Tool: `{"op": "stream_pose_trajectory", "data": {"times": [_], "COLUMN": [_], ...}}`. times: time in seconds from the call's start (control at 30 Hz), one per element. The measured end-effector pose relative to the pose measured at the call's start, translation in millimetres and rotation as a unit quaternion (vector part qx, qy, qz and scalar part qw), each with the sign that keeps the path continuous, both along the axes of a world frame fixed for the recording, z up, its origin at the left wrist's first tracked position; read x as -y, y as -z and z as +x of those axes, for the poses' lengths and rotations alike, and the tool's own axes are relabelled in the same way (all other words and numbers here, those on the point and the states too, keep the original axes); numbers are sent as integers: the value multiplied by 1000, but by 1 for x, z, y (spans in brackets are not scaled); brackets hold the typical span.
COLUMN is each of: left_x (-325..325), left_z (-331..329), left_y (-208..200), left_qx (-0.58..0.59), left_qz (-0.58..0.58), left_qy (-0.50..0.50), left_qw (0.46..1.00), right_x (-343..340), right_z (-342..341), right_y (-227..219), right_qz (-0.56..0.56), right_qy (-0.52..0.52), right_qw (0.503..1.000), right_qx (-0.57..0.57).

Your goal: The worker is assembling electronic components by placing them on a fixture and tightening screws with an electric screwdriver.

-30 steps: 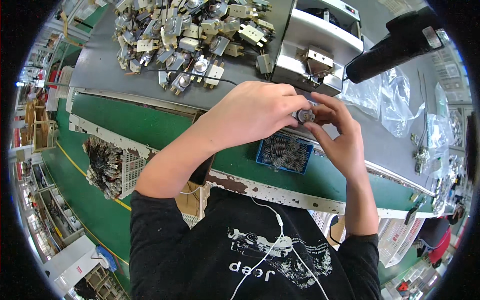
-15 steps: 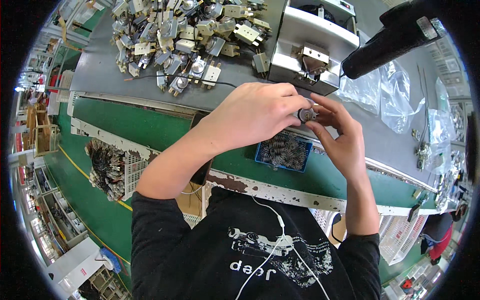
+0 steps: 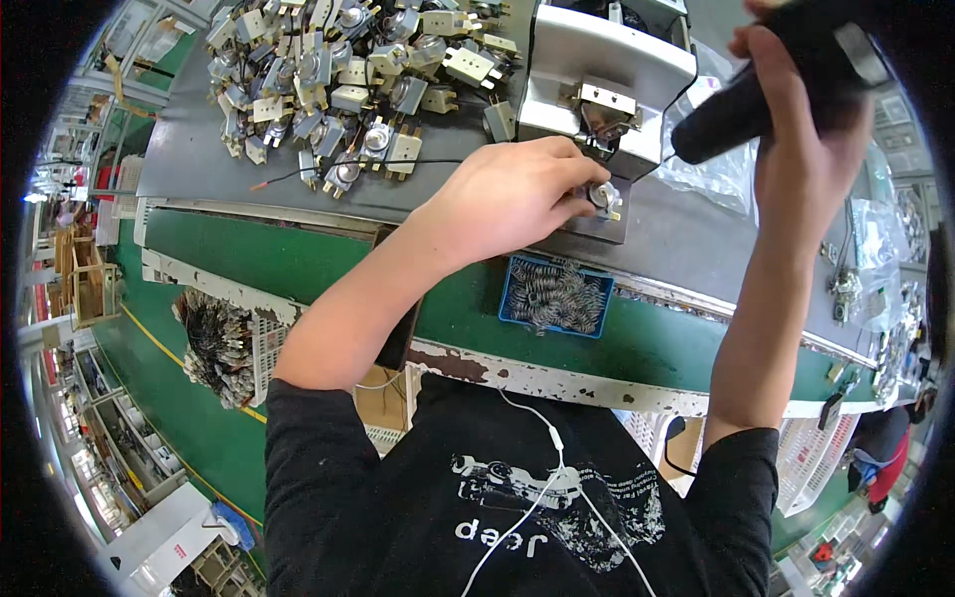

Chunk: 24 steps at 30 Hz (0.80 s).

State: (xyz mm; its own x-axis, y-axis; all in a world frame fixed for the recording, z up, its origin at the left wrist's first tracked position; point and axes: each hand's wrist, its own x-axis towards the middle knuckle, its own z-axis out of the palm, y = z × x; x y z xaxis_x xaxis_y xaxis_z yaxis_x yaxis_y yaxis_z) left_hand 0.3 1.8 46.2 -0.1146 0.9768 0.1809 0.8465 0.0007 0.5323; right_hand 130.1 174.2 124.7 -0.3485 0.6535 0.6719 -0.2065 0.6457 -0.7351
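Observation:
My left hand (image 3: pixel 522 194) pinches a small switch-like part (image 3: pixel 603 197) with a round metal face and brass tabs, just in front of the metal machine (image 3: pixel 612 60). Part of that piece is covered by my fingers. Up at the right, my right hand (image 3: pixel 811 139) is closed around a black cylindrical tool (image 3: pixel 721 117), whose working end I cannot make out. Below the left hand stands a blue tray (image 3: pixel 509 316) full of small coil springs (image 3: pixel 557 296).
A heap of similar grey and white parts (image 3: pixel 328 70) covers the bench's far left, with a black wire (image 3: pixel 368 162) in front. Clear plastic bags (image 3: pixel 731 174) lie right of the machine. A dark flat object (image 3: pixel 401 333) stands at the bench edge by my left forearm.
My right hand has left the small part and risen to the black tool, closing around it. The left hand keeps the part, now slightly farther away, against the front of the machine.

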Motion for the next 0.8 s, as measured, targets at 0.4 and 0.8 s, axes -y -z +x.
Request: {"op": "stream_pose_trajectory", "data": {"times": [0.4, 0.8], "left_x": [-1, -2], "left_z": [5, 6], "left_y": [10, 19], "left_qx": [-3, 8], "left_qz": [-23, 17], "left_qy": [4, 9], "left_qw": [1000, 1000], "right_x": [32, 29], "right_z": [3, 11], "right_y": [-33, -27], "right_qz": [-70, -139], "right_qy": [-153, -412], "right_qw": [986, 900], "right_qx": [7, -6]}}
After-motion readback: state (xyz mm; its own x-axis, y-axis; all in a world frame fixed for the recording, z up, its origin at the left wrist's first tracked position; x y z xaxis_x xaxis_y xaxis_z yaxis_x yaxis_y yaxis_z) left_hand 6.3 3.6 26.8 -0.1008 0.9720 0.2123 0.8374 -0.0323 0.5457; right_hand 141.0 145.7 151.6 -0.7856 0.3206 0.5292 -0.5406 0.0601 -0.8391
